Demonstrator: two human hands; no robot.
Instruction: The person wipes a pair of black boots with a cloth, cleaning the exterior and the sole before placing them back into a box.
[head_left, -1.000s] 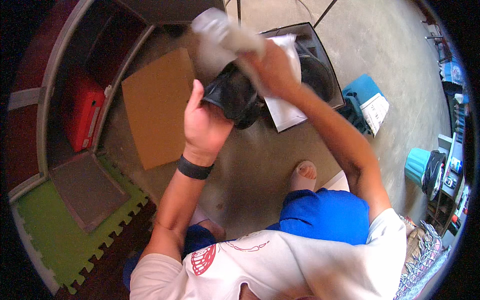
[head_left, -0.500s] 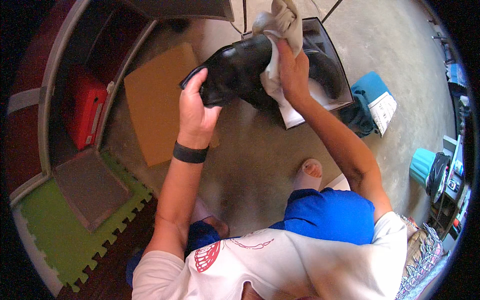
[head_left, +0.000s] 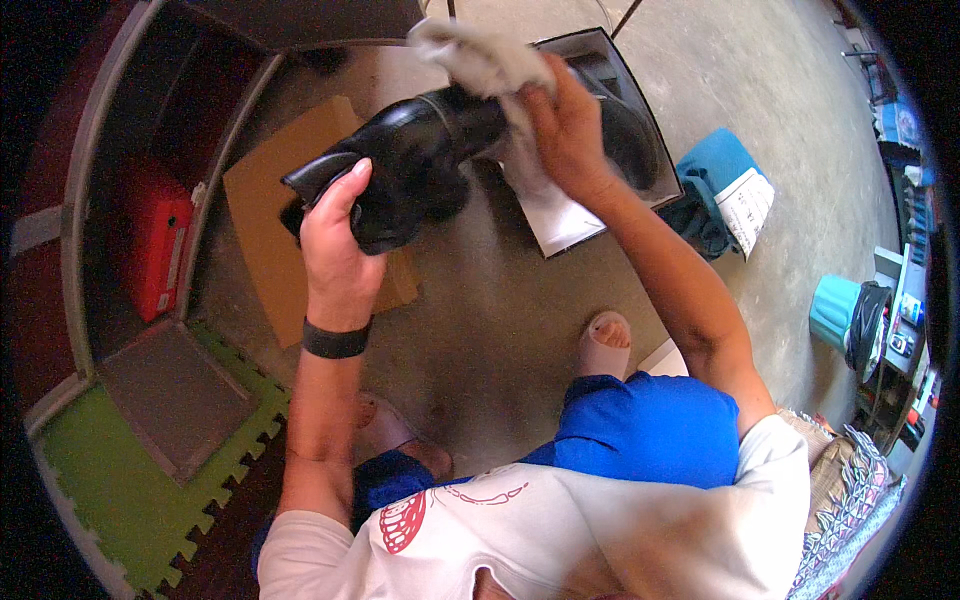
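My left hand (head_left: 340, 235) is wrapped round the open top of a black leather boot (head_left: 400, 160), thumb on the near rim. The boot lies tilted in the air, its far end toward the right. My right hand (head_left: 572, 135) grips a pale beige cloth (head_left: 480, 62), which is bunched over the boot's far part and blurred by motion. Part of the cloth hangs below my fingers, and the boot's toe is hidden behind it. Beyond my right hand, an open box (head_left: 668, 165) on the floor holds another dark boot-like item (head_left: 630, 140).
A flat piece of brown cardboard (head_left: 265, 205) lies on the floor at left, beside a cabinet with a red box file (head_left: 165, 240). Green foam mat (head_left: 90, 440) lies lower left. At right are a teal cloth bundle (head_left: 710, 180) and a turquoise bin (head_left: 835, 308).
Both hands have shifted left, carrying the boot and the cloth. The boot's open end has come lower, and the cloth has swung leftward over the boot.
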